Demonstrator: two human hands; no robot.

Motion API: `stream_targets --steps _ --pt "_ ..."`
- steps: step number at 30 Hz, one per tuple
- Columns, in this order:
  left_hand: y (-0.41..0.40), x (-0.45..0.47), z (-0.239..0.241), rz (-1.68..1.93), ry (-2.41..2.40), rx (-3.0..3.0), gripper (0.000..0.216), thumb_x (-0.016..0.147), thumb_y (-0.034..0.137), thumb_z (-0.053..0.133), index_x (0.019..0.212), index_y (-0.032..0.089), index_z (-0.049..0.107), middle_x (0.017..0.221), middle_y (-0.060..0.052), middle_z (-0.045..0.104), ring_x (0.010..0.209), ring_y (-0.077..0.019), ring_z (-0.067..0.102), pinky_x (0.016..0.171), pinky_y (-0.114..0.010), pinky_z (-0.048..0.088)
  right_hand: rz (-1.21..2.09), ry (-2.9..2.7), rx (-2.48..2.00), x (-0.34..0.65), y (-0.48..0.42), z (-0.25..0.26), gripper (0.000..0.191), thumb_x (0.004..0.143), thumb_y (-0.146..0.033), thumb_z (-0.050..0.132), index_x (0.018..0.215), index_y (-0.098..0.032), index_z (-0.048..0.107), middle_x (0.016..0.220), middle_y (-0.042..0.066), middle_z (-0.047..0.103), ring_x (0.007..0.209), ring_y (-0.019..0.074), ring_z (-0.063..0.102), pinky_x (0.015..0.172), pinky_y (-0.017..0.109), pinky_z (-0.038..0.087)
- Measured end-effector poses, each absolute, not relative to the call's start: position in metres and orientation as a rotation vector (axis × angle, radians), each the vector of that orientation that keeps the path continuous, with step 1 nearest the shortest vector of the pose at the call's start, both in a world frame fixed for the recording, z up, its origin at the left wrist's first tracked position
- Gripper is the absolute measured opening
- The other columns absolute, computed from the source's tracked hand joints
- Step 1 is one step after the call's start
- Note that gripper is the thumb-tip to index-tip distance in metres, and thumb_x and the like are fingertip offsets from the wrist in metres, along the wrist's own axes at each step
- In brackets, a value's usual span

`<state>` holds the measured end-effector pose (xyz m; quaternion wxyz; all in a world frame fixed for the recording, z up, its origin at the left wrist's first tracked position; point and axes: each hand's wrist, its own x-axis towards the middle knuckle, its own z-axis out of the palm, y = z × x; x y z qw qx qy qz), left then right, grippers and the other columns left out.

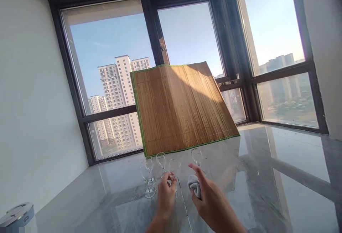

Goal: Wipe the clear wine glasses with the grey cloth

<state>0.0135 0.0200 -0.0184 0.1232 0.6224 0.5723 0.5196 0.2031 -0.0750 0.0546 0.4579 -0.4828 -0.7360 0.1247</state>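
Observation:
My left hand point(166, 193) is closed, with its fingertips pinched at a small clear stemmed glass point(175, 163); the faint bowl shows just above the fingers, and the stem is mostly hidden. In my right hand point(207, 192) a grey-white cloth point(194, 186) is bunched against the palm, while the index finger points forward. Several other stemmed glasses stand on the glossy grey surface point(125, 204): one glass point(160, 160) just beyond my left hand, others to its left, and another glass point(197, 155) beyond my right hand.
A bamboo mat point(181, 108) with green edging leans against the dark window frame point(151, 30) behind the glasses. At the lower left sits a lidded container point(20, 215), partly cut off. A white wall point(29, 94) rises on the left.

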Motion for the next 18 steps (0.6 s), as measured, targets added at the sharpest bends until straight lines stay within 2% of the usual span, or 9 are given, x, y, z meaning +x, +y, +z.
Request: stream_targets --steps 2,4,6,7,9,12,15,18 --pt "0.01 0.021 -0.013 1.384 1.699 2.005 0.023 0.085 0.027 0.056 0.1 0.022 0.071 0.095 -0.007 0.073 0.087 -0.0244 0.068 0.078 -0.032 0.047 0.369 -1.82 -1.198 0.204 -0.065 0.043 0.064 0.083 -0.018 0.044 0.147 -0.025 0.034 0.085 0.002 0.07 0.07 0.0202 0.065 0.066 0.029 0.048" --pt "0.0 0.027 -0.007 1.208 1.764 2.211 0.025 0.084 0.017 0.055 0.101 0.024 0.073 0.095 -0.004 0.073 0.089 -0.0228 0.068 0.078 -0.029 0.046 0.404 -1.82 -1.164 0.201 -0.061 0.034 0.065 0.085 -0.017 0.045 0.148 -0.025 0.03 0.107 0.008 0.07 0.08 0.0202 0.067 0.071 0.03 0.05" --pt "-0.008 0.031 -0.002 1.068 1.803 2.389 0.03 0.082 0.007 0.053 0.096 0.024 0.074 0.092 -0.003 0.071 0.087 -0.0202 0.067 0.075 -0.026 0.044 0.382 -1.827 -1.152 0.195 -0.061 0.03 0.065 0.085 -0.014 0.044 0.147 -0.025 0.029 0.128 0.012 0.063 0.087 0.0192 0.068 0.074 0.029 0.051" --pt "-0.011 0.032 0.001 1.026 1.815 2.459 0.032 0.081 0.003 0.052 0.093 0.024 0.073 0.091 -0.002 0.07 0.086 -0.0192 0.066 0.074 -0.025 0.044 0.363 -1.839 -1.167 0.192 -0.061 0.029 0.065 0.084 -0.011 0.042 0.146 -0.024 0.029 0.132 0.013 0.061 0.088 0.0187 0.068 0.075 0.029 0.05" --pt "-0.013 0.033 0.004 1.0 1.816 2.567 0.033 0.079 -0.001 0.051 0.088 0.022 0.073 0.09 -0.002 0.069 0.086 -0.0183 0.065 0.074 -0.024 0.044 0.333 -1.868 -1.242 0.187 -0.061 0.03 0.064 0.083 -0.007 0.039 0.145 -0.022 0.029 0.123 0.013 0.065 0.086 0.0191 0.068 0.074 0.029 0.049" --pt "-0.012 0.032 0.006 1.027 1.751 2.654 0.038 0.08 -0.002 0.049 0.092 0.025 0.073 0.092 -0.001 0.069 0.088 -0.0185 0.063 0.076 -0.026 0.044 0.307 -1.836 -1.394 0.188 -0.055 0.031 0.062 0.084 -0.006 0.037 0.144 -0.021 0.027 0.1 0.008 0.07 0.08 0.0219 0.069 0.067 0.029 0.047" --pt "-0.01 0.031 0.005 1.089 1.697 2.622 0.041 0.082 0.0 0.048 0.096 0.027 0.075 0.094 -0.002 0.069 0.09 -0.0185 0.063 0.078 -0.026 0.044 0.275 -1.696 -1.48 0.201 -0.046 0.028 0.053 0.089 -0.014 0.036 0.14 -0.023 0.027 0.102 0.008 0.07 0.077 0.0229 0.069 0.064 0.029 0.046" --pt "-0.009 0.031 0.003 1.176 1.666 2.466 0.033 0.086 0.008 0.049 0.095 0.025 0.075 0.092 -0.003 0.07 0.086 -0.0181 0.064 0.077 -0.026 0.046 0.323 -1.606 -1.49 0.214 -0.038 0.019 0.043 0.092 -0.022 0.035 0.135 -0.024 0.03 0.104 0.009 0.07 0.077 0.0231 0.069 0.066 0.03 0.047"
